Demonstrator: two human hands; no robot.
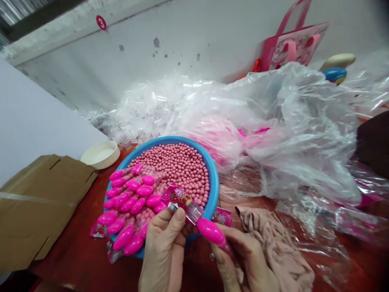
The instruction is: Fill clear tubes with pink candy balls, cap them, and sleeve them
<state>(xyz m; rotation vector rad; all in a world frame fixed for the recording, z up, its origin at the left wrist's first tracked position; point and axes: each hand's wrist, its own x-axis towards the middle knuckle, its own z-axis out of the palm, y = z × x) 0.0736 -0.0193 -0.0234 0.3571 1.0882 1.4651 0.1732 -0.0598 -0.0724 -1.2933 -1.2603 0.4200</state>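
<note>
My left hand [170, 235] pinches a small clear plastic sleeve [194, 211] with a pink printed label, between thumb and fingers. In my right hand [243, 259] is a tube with a glossy pink cap [210, 230], its rounded end touching or just at the sleeve's lower right end; I cannot tell whether it is inside. My right fingers hide most of the tube's body. Just beyond both hands stands a blue basin [215, 182] full of pink beads [179, 162]. Several pink-capped tubes [133, 202] of beads are heaped on its left side.
A folded brown cardboard box [51, 211] and a cream dish [101, 155] are at left. Clear plastic bags [304, 121] and a pile of clear pieces [146, 105] lie along the wall. Right of my hands is a crumpled beige cloth [279, 247]. A pink bag [291, 44] stands behind.
</note>
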